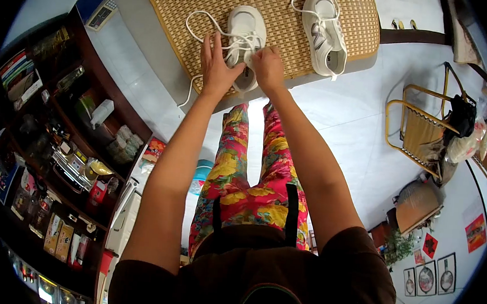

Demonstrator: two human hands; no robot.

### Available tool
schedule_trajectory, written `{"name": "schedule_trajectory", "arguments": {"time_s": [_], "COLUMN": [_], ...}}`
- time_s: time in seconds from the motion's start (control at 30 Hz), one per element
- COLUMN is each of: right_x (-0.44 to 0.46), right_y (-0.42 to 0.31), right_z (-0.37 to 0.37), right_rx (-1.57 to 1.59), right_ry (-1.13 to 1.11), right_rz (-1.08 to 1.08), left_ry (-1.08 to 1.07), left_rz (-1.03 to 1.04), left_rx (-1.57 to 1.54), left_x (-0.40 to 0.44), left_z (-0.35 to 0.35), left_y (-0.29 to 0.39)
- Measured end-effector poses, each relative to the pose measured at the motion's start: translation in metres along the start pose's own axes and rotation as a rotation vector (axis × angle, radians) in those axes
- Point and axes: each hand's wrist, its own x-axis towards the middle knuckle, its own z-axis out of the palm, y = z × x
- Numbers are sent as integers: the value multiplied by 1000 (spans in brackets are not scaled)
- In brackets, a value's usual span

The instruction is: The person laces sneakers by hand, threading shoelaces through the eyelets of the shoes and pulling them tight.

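Observation:
A white lace-up sneaker [248, 22] lies on a woven mat, its toe pointing away from me and its heel toward me. A white shoelace [196, 37] loops out to its left, and a loose end hangs over the near edge. My left hand [218, 71] is at the shoe's left side, fingers stretched out and apart, thumb reaching to the opening. On the other side, my right hand [269, 71] is closed in a pinch at the lacing, its fingertips partly hidden. A second white sneaker [323, 37] sits further right, its laces loose at the top.
The woven mat [208, 2] covers a grey-edged table [175, 81]. Dark shelves [104, 143] packed with goods line the left. A folding chair [423, 127] holding bags stands at the right. A blue bucket [200, 174] is by my legs, partly hidden.

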Motion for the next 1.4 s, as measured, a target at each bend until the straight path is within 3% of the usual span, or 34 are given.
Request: {"name": "schedule_trajectory", "arguments": {"time_s": [0.13,0.27,0.47,0.7,0.83,0.93,0.97,1.0,1.03,1.07,1.13,1.2,1.27,1.33,1.4], "right_x": [3,-3,-11,-40,-89,-142,-185,-192,-227,-234,-266,-287,-291,-268,-213], "right_y": [5,-2,15,30,49,111,210,177,238,228,254,279,304,296,232], "right_z": [-5,-4,-4,-23,-53,-94,-85,-120,-132,-159,-199,-226,-242,-244,-239], "right_rx": [27,19,-20,-91,-139,-467,-685,-482,-647,-628,-710,-775,-676,-42,528], "right_ry": [-17,-7,-3,-59,-195,-444,-530,-354,-386,-338,-303,-132,-60,151,357], "right_rz": [-2,0,26,-36,135,207,77,420,382,575,727,724,853,952,872], "left_ry": [19,-270,106,81,103,99,93,72,52,31,41,58,83,62,90], "left_rz": [-193,-516,-302,-379,-373,-391,-404,-425,-446,-467,-459,-443,-418,-476,-446], "left_rx": [-118,-168,-45,-11,0,0,-2,7,16,25,26,22,13,14,-21], "left_x": [-28,-19,-29,-35,-33,-31,-31,-30,-29,-28,-28,-30,-32,-32,-32], "left_z": [17,37,46,40,43,42,41,40,36,34,36,39,42,39,36], "left_y": [-17,-37,-23,-6,-12,-15,-14,-12,-8,-6,-8,-11,-13,-8,-6]}}
